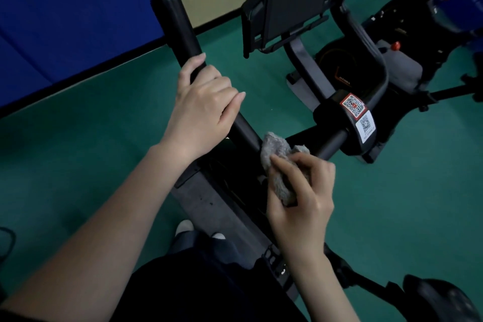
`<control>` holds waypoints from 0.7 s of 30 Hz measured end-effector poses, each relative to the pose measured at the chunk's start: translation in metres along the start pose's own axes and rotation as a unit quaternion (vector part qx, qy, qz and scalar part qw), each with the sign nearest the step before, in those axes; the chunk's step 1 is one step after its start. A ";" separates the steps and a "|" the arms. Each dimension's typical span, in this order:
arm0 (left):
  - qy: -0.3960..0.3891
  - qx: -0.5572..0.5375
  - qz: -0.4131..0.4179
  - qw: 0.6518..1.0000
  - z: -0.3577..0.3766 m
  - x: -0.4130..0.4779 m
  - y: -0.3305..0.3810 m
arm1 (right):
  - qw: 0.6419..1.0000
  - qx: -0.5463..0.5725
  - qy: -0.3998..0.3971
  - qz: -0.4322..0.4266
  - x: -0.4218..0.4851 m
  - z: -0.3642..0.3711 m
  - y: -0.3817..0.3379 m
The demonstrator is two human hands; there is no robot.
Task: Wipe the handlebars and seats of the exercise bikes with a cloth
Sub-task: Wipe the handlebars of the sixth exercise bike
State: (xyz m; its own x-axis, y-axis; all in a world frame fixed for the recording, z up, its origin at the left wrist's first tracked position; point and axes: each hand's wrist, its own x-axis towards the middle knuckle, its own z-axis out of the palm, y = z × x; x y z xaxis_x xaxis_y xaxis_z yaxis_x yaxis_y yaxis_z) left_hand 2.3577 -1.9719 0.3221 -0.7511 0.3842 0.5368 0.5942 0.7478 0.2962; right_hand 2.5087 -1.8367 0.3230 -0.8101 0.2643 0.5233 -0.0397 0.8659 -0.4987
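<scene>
1. Cloth (279, 154): 1 pc, grey, fuzzy, crumpled; at handlebar (180, 26) bend, touching bar.
2. R hand (300, 198): fingers pinch cloth.
3. L hand (203, 107): fingers curled round black bar.
4. QR stickers (352, 105): 2.

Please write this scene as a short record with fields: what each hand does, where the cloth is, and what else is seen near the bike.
left hand: holds the black handlebar, fingers curled round it
right hand: pinches the grey cloth
cloth place: against the bend of the handlebar, below the left hand
QR stickers: two, on the bike's middle housing
floor: green
</scene>
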 end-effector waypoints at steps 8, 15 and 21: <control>0.001 0.015 -0.012 1.000 0.000 -0.001 0.004 | 0.988 -0.017 -0.130 0.076 0.044 -0.004 -0.007; 0.000 0.014 -0.033 0.999 0.001 -0.002 0.007 | 0.885 0.078 -0.413 0.202 0.109 0.013 -0.002; -0.008 0.014 -0.046 0.999 0.001 -0.003 0.008 | 0.941 0.066 -0.320 0.083 0.082 -0.014 0.014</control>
State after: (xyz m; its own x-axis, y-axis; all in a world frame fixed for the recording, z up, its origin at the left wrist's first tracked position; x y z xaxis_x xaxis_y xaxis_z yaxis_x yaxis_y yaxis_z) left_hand 2.3649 -1.9664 0.3225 -0.8064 0.3213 0.4965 0.5146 0.7949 0.3215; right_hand 2.4496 -1.7969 0.3686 -0.9964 0.0446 -0.0724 0.0807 0.7642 -0.6399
